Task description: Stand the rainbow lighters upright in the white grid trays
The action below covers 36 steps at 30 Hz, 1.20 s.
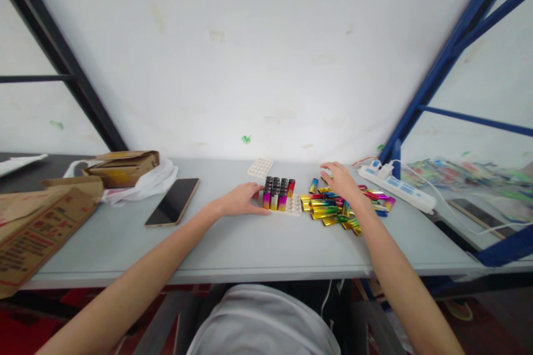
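Note:
My left hand (241,199) grips the left edge of a white plastic tray (295,206) with rows of round-cornered slots. Several lighters (275,197) with black tops and shiny purple, gold and red bodies stand upright in the tray's left part; slots at its right side show bare. My right hand (339,180) is above the back left of a loose pile of shiny multicoloured lighters (327,211). Its thumb and fingers are curved and apart; a small dark bit shows between them, too small to make out. A blue-and-yellow lighter (313,186) lies just left of that hand.
Behind the filled tray lies a second white tray (260,167). A phone (173,202) rests on the left of the grey table (233,249), near cardboard boxes (125,169) and a white plastic bag (160,183). To the right are a power strip (397,186) with cables and a blue metal frame (441,61).

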Motion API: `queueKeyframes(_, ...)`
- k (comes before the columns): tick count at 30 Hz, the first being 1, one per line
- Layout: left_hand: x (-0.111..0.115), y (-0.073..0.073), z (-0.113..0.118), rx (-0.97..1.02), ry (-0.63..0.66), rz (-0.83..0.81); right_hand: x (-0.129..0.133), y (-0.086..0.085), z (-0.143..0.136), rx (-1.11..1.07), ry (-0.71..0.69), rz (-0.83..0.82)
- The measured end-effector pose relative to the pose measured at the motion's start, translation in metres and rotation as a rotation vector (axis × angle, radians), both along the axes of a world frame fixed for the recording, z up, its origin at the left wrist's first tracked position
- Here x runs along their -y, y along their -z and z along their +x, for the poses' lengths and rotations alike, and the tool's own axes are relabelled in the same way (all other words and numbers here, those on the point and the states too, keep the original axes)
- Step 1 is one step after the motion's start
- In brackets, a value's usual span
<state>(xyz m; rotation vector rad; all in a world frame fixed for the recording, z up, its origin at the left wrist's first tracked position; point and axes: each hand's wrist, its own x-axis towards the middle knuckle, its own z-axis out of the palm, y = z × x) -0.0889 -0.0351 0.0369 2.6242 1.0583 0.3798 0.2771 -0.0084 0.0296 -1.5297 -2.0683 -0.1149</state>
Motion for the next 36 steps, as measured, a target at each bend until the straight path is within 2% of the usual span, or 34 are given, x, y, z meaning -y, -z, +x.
queueKeyframes(3,0.000,0.001,0.000,0.004,0.002,0.004,-0.016,0.018,0.031,0.091,0.120,-0.069)
queueKeyframes(8,0.000,0.000,0.000,-0.010,-0.011,0.005,-0.029,0.032,0.045,0.163,0.059,-0.202)
queueKeyframes(19,0.002,-0.003,0.000,-0.027,-0.010,-0.005,-0.024,0.019,0.024,0.237,0.042,-0.251)
queueKeyframes(22,0.002,-0.003,0.000,-0.019,-0.009,-0.007,-0.022,0.015,0.020,0.225,-0.004,-0.257)
queueKeyframes(27,0.001,-0.002,0.000,-0.005,-0.002,-0.011,-0.015,0.008,0.013,0.068,-0.146,-0.160)
queueKeyframes(32,0.000,0.000,0.000,-0.018,-0.001,0.009,-0.004,-0.006,-0.004,-0.225,-0.115,-0.061)
queueKeyframes(36,0.000,0.001,-0.001,-0.001,0.009,0.013,0.000,-0.006,-0.023,-0.472,-0.141,-0.030)
